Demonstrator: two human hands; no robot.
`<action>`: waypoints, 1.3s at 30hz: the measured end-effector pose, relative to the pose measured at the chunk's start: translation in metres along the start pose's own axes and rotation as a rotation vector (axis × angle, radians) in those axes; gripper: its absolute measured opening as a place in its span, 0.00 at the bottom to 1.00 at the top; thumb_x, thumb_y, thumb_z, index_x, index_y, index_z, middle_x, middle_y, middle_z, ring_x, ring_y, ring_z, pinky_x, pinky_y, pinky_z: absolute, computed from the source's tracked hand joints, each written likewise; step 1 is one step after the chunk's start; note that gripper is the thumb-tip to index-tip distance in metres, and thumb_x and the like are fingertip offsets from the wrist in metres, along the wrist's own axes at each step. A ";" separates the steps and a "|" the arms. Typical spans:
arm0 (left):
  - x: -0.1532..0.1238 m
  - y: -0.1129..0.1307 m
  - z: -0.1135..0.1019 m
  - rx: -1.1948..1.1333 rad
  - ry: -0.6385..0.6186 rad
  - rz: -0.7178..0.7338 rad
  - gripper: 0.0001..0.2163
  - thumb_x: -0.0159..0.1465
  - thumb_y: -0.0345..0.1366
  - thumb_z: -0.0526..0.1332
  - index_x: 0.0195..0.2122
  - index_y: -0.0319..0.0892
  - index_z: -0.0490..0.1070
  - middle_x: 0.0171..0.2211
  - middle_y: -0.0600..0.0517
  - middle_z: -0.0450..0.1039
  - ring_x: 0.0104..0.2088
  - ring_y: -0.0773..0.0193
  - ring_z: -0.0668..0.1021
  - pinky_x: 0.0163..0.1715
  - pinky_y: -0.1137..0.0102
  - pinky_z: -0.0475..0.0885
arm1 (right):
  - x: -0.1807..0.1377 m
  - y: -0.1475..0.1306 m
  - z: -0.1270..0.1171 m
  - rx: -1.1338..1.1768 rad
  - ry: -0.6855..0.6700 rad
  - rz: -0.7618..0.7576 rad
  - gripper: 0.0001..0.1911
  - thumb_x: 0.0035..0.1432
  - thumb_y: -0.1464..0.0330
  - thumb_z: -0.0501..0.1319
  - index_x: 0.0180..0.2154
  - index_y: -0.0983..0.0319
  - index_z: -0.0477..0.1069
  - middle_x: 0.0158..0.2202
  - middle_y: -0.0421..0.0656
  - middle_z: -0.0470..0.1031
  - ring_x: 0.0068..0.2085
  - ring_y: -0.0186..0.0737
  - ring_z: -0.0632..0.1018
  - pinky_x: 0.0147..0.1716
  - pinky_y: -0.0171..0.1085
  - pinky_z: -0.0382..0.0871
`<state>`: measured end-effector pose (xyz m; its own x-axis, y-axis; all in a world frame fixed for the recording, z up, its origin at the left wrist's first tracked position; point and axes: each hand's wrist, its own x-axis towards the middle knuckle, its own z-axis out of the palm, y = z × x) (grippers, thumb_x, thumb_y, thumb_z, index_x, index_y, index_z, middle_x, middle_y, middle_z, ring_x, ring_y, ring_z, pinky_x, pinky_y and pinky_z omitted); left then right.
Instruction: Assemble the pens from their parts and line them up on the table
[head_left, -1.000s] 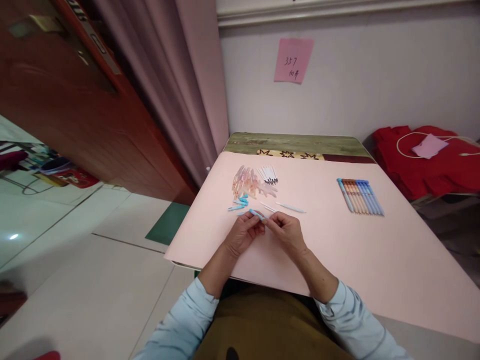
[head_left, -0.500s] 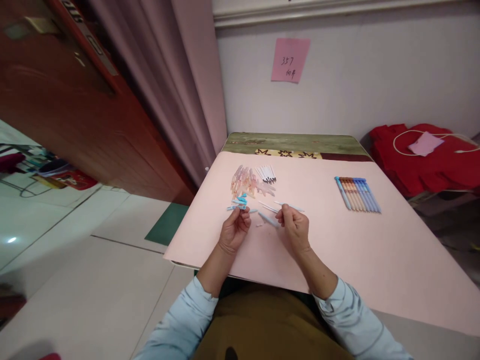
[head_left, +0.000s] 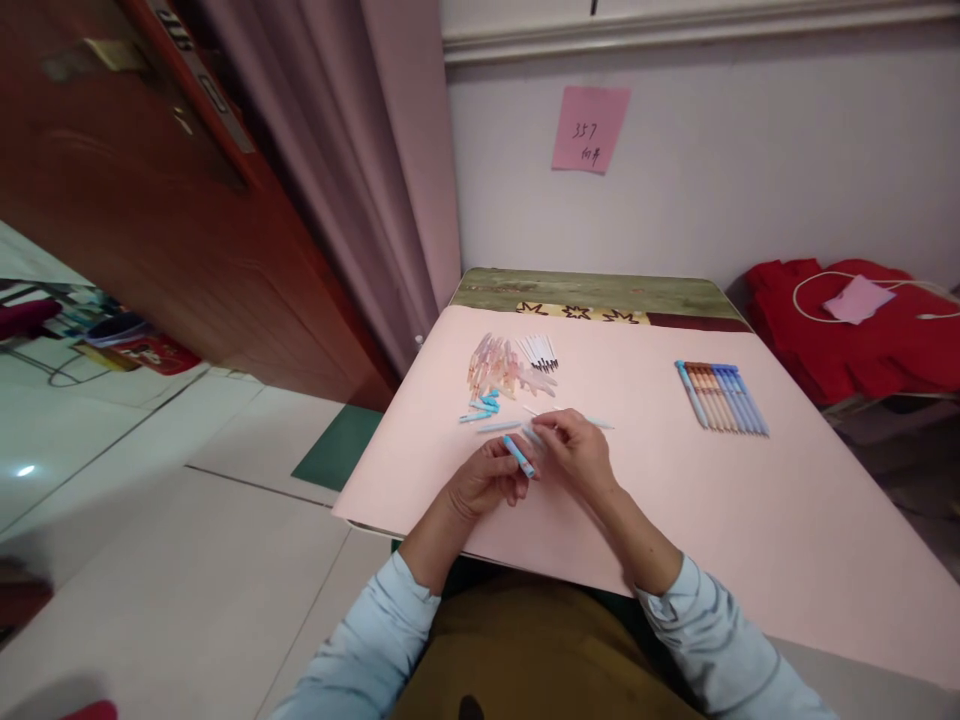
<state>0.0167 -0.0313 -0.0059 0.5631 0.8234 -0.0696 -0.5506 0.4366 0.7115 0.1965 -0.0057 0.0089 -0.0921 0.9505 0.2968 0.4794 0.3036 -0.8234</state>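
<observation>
Left hand [head_left: 480, 482] low on the pink table cover [head_left: 750, 500], fingers curled, thumb and fingertips pinching a short blue pen barrel [head_left: 519, 456]. The barrel is tilted, far end up-left and near end down-right, and sits in the gap between the two hands, just above the cover near the front-centre of the table. Right hand [head_left: 579, 456] just beside it, fingers bunched together with tips close to the barrel's upper end; cannot tell if they grip the barrel or some thin part, as the fingers hide it. Both wrists in pale blue sleeves [head_left: 705, 630]. Just beyond the hands a pale barrel piece [head_left: 498, 427] lies flat on the cover, and a second thin pale piece [head_left: 600, 424] pokes out past the right hand. Small blue caps [head_left: 484, 404] loose behind those. Further back a heap of clear pinkish pen parts [head_left: 491, 364], touching a bundle of white refills with black tips [head_left: 540, 350]. Well apart to the right, a neat row of finished pens [head_left: 721, 397], blue and orange-brown, side by side. Pink sticky note [head_left: 590, 128] with handwriting on the wall. Red cloth [head_left: 840, 335] with a white cable on it, right of the table. Mauve curtain [head_left: 390, 170] and a dark wooden door [head_left: 150, 210] to the left.
</observation>
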 end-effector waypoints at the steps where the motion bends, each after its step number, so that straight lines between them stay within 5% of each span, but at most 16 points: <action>1: -0.001 0.000 0.000 0.021 -0.022 -0.020 0.14 0.54 0.39 0.72 0.34 0.35 0.74 0.29 0.45 0.79 0.19 0.67 0.78 0.13 0.79 0.68 | 0.002 -0.003 0.004 -0.080 -0.066 -0.045 0.08 0.60 0.63 0.62 0.38 0.56 0.79 0.37 0.41 0.78 0.32 0.36 0.75 0.33 0.34 0.65; 17: -0.007 0.001 -0.009 -0.006 -0.272 -0.211 0.15 0.48 0.39 0.75 0.32 0.36 0.76 0.29 0.41 0.80 0.23 0.56 0.81 0.10 0.76 0.68 | 0.058 -0.032 0.082 -0.607 -0.469 -0.329 0.12 0.64 0.62 0.59 0.40 0.57 0.80 0.42 0.44 0.78 0.43 0.40 0.77 0.40 0.34 0.65; 39: -0.009 0.004 -0.013 0.016 -0.279 -0.208 0.16 0.47 0.43 0.75 0.29 0.37 0.75 0.27 0.42 0.79 0.22 0.56 0.80 0.11 0.75 0.69 | 0.073 -0.046 0.098 -0.722 -0.494 -0.292 0.12 0.60 0.68 0.57 0.37 0.64 0.80 0.39 0.52 0.80 0.40 0.47 0.79 0.36 0.38 0.68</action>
<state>0.0013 -0.0320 -0.0117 0.8103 0.5856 -0.0225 -0.3977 0.5777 0.7128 0.0823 0.0565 0.0211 -0.5777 0.8134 0.0687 0.7913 0.5786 -0.1976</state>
